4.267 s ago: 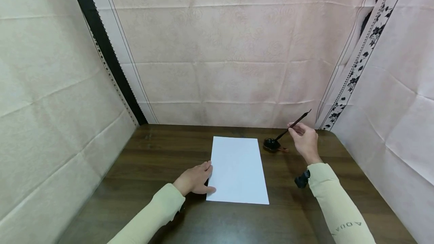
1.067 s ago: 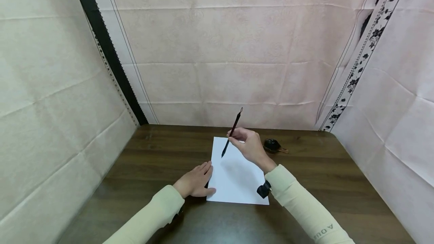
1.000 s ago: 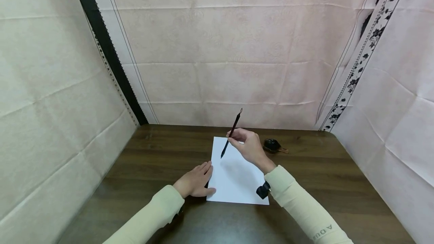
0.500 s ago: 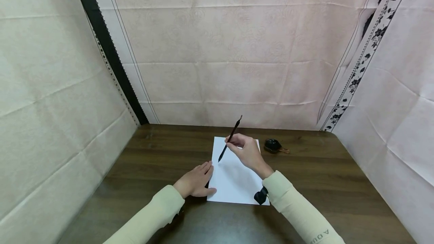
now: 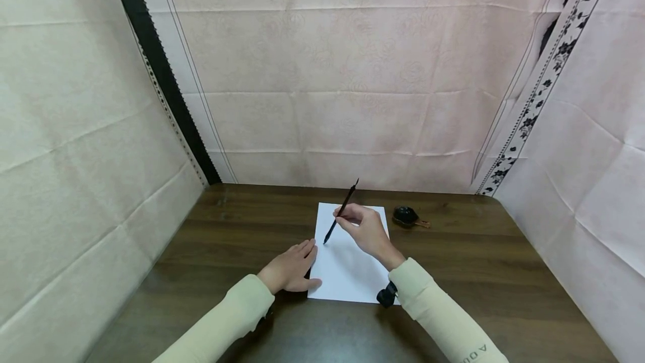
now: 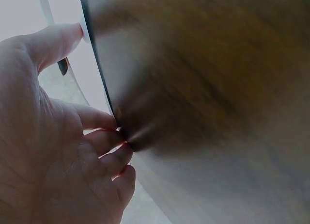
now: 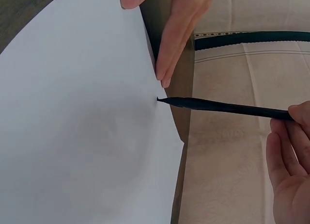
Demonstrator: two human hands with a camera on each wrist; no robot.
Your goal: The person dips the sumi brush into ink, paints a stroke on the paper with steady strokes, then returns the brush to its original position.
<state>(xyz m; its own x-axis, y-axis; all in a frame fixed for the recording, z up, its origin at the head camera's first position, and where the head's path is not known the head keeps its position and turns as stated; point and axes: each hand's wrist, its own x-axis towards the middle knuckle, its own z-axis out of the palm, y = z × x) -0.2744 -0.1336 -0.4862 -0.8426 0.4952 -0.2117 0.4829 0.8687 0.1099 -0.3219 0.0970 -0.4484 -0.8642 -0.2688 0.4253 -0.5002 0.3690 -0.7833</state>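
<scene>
My right hand [image 5: 367, 232] pinches a dark writing brush [image 5: 345, 205] by the middle of its shaft, thumb against fingers. The brush slants, with its hanging loop up and bristles down. In the right wrist view the fine black tip [image 7: 159, 99] is bent slightly where it meets the white sheet of paper [image 7: 87, 88], close to the sheet's left edge. My left hand [image 5: 289, 268] rests on that left edge, fingers extended and thumb on the paper's lower corner area. In the left wrist view the fingertips [image 6: 125, 145] lie at the paper's edge and the table.
A small black ink dish [image 5: 405, 215] with a brown stem-like handle stands right of the paper. The dark wooden table [image 5: 227, 240] is bounded by pale cloth hangings [image 5: 322, 71] at the back and both sides. A black camera [image 5: 387, 294] sits at my right wrist.
My right hand has brought the brush from the ink dish left over the paper. In the last second the brush tip has come down and slightly toward me onto the sheet. The left hand stays put.
</scene>
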